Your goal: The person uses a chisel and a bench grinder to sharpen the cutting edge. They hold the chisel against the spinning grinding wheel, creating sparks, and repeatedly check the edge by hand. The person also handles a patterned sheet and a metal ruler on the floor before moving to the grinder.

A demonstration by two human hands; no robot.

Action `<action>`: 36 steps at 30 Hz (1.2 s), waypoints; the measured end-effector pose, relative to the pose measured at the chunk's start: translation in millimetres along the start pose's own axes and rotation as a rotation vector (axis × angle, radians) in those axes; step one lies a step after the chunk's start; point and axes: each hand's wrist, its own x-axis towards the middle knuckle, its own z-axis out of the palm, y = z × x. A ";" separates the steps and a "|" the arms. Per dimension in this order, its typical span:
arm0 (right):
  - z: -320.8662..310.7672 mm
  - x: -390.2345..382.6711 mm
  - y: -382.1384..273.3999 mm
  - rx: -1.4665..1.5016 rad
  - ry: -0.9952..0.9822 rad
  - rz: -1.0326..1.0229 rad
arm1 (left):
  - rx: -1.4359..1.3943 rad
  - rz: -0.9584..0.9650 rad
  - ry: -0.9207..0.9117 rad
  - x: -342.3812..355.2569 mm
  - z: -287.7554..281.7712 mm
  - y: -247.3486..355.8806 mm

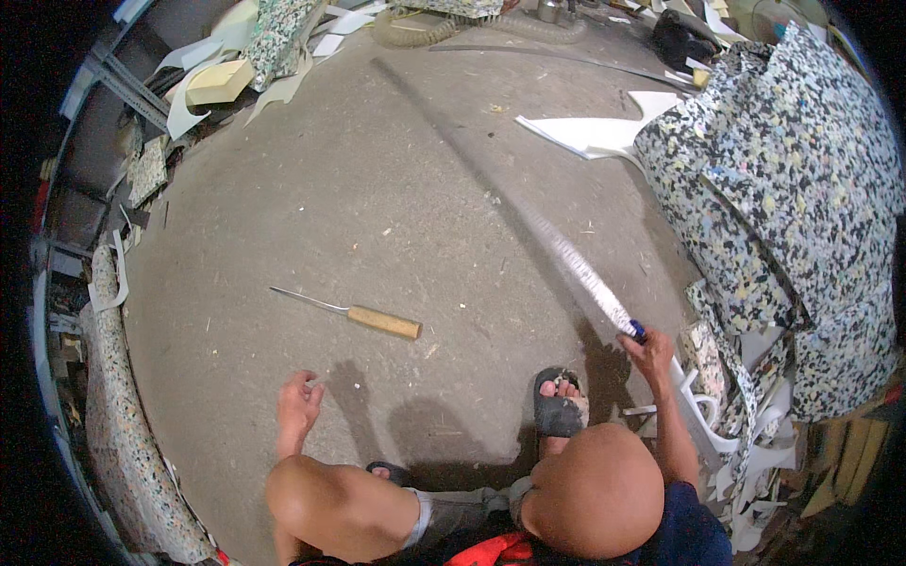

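My right hand (649, 355), at the right beside my knee, is closed round the blue end of a long thin blade (587, 274). The blade slants away to the far left over the floor. Its near part shines white, and its far part is a dark motion smear. My left hand (299, 401) hangs above the floor past my left knee, fingers loosely curled and apart, with nothing visible in them. Ahead of it lies an awl-like tool (384, 322) with a thick wooden handle and a thin metal shaft pointing left.
Large speckled foam sheets (774, 179) are heaped at the right, with white scraps (746, 453) below and a white foam piece (595, 134) beside them. Speckled foam (113, 396) lies along the left edge. A dark strip (557, 55) and a ribbed hose (415, 31) lie far back.
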 end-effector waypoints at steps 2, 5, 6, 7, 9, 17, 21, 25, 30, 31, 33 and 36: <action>-1.8 20.5 -5.6 -0.014 0.055 -0.024 | 0.038 -0.015 0.017 3.4 -21.4 7.3; -19.7 49.0 -22.6 -0.039 0.080 -0.006 | 0.024 -0.199 -0.014 14.5 -69.5 48.1; -25.4 53.4 -25.1 -0.062 0.114 -0.022 | 0.022 -0.151 0.030 16.1 -81.6 52.9; -27.5 56.4 -24.9 -0.084 0.147 -0.031 | 0.024 -0.098 0.071 21.1 -94.0 54.8; -28.6 53.5 -18.2 -0.034 0.141 -0.059 | 0.047 0.057 0.139 30.3 -118.8 64.1; -36.4 32.3 19.4 -0.158 0.028 -0.046 | 0.327 0.227 0.118 -0.5 -187.9 171.0; -100.1 16.1 38.7 -0.351 0.243 -0.110 | 0.439 0.568 0.076 -6.2 -175.1 220.0; -146.1 14.2 77.1 -0.474 0.433 0.163 | 0.399 0.598 0.003 -14.9 -155.5 254.2; -113.6 12.9 30.6 -0.193 0.319 0.122 | 0.253 0.405 -0.180 -7.6 -140.5 212.2; -96.1 9.6 24.7 -0.097 0.284 0.075 | 0.355 0.418 -0.120 3.6 -137.2 162.2; -54.6 10.0 0.4 0.222 0.115 0.109 | 0.250 0.443 -0.065 -5.0 -131.0 178.4; -11.0 0.1 -50.2 0.700 -0.176 0.302 | 0.220 0.412 -0.125 7.5 -124.7 193.2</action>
